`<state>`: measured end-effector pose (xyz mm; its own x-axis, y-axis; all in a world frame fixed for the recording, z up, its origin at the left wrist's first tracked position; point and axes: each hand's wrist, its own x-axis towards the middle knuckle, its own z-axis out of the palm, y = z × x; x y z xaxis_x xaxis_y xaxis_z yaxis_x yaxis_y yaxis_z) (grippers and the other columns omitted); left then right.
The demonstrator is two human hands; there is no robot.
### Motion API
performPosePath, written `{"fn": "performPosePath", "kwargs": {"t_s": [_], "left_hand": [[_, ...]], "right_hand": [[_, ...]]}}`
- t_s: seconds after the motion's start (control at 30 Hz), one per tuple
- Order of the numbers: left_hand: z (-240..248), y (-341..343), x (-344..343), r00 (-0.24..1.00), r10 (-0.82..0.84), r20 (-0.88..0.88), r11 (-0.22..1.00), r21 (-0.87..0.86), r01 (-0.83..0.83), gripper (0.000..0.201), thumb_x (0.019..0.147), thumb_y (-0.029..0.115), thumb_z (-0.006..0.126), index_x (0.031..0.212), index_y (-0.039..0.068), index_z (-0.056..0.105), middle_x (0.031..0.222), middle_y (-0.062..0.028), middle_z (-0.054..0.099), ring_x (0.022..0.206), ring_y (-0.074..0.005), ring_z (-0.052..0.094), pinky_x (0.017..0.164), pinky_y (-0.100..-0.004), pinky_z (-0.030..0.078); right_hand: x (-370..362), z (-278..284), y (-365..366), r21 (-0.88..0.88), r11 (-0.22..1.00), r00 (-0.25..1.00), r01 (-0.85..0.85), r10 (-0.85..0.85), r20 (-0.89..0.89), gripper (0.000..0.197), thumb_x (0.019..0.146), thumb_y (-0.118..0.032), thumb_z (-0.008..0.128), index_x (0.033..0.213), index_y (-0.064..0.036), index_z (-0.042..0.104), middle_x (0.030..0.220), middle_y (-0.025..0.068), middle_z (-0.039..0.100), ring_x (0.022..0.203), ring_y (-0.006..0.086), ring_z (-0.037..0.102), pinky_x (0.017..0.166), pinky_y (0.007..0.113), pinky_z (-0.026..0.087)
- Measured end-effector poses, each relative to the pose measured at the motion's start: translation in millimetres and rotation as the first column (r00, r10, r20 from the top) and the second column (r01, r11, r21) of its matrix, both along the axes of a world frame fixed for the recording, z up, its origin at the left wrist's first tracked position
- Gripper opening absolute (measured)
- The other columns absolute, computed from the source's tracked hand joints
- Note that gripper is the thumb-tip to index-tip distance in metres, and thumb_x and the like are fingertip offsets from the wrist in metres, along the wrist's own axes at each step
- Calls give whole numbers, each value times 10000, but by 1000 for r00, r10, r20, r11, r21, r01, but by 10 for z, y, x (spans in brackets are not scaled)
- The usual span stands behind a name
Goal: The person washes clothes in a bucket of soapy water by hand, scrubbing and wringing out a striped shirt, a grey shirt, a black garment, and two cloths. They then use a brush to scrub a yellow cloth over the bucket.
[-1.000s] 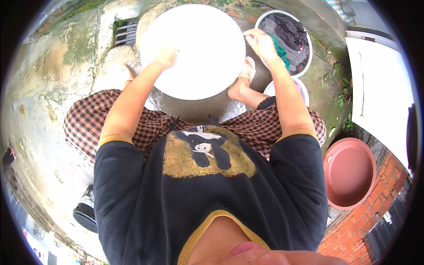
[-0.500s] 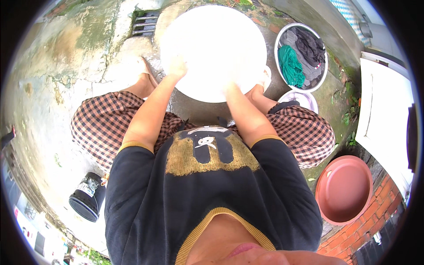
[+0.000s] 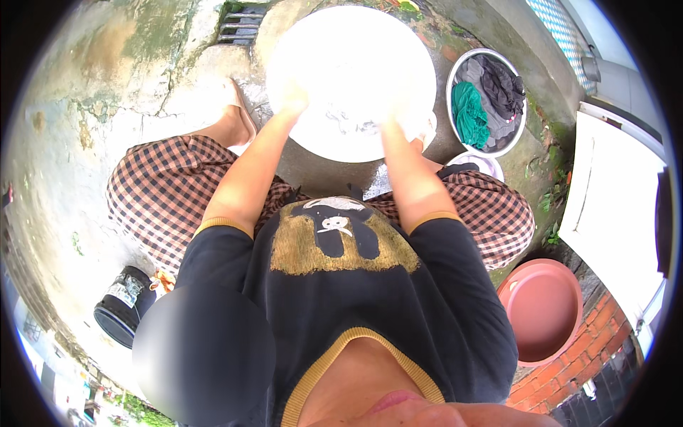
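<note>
Two hands, left hand (image 3: 293,96) and right hand (image 3: 393,121), are plunged in the white basin (image 3: 352,43) on the floor, grip lost in glare, likely mid-scrub; next move needs firm wringing.

Both arms reach forward, left hand (image 3: 293,96) and right hand (image 3: 393,117) lowered.
</note>
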<state>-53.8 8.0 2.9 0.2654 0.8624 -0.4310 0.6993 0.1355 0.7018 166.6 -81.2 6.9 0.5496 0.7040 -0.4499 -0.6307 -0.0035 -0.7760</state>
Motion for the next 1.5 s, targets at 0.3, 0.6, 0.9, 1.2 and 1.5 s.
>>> {"fn": "performPosePath", "kwargs": {"t_s": [0.3,0.6,0.9,1.2,1.5], "left_hand": [[461,44,329,793,260,551,831,-546,107,431,883,187,577,1250,-18,485,1151,-147,580,1027,-192,559,878,-319,464],[85,-105,-79,718,-688,-102,720,25,694,385,866,254,551,1206,73,562,1122,-201,612,1073,-306,571,939,-383,438],[551,-116,318,684,-729,15,684,37,729,400,860,214,531,1216,33,551,1156,-207,597,1104,-332,556,976,-382,414],[227,57,-17,631,-775,-22,631,26,776,379,850,184,578,1208,62,557,1091,-188,630,1034,-291,602,895,-371,467],[400,-45,-267,607,-785,-125,619,-108,778,359,882,177,569,1229,82,552,1113,-162,630,1025,-258,601,886,-348,467]], "right_hand": [[-383,396,254,-329,806,655,-492,591,470,419,890,-156,577,1261,10,476,1190,185,548,1051,258,551,885,351,485],[666,817,449,-650,449,188,-613,882,433,318,873,-239,552,1130,-58,601,984,64,649,938,135,605,723,274,488],[1841,3071,-499,-640,558,273,-528,825,494,322,881,-354,590,1096,-116,620,1074,-14,632,975,120,587,828,282,453],[2815,2375,-3278,-695,685,656,219,424,624,351,853,-349,624,1117,-117,630,1057,22,652,977,150,612,850,321,483],[2125,493,-4744,-800,333,701,499,388,599,833,598,-399,844,1328,-225,481,1284,198,521,1194,293,506,992,360,420]]}}
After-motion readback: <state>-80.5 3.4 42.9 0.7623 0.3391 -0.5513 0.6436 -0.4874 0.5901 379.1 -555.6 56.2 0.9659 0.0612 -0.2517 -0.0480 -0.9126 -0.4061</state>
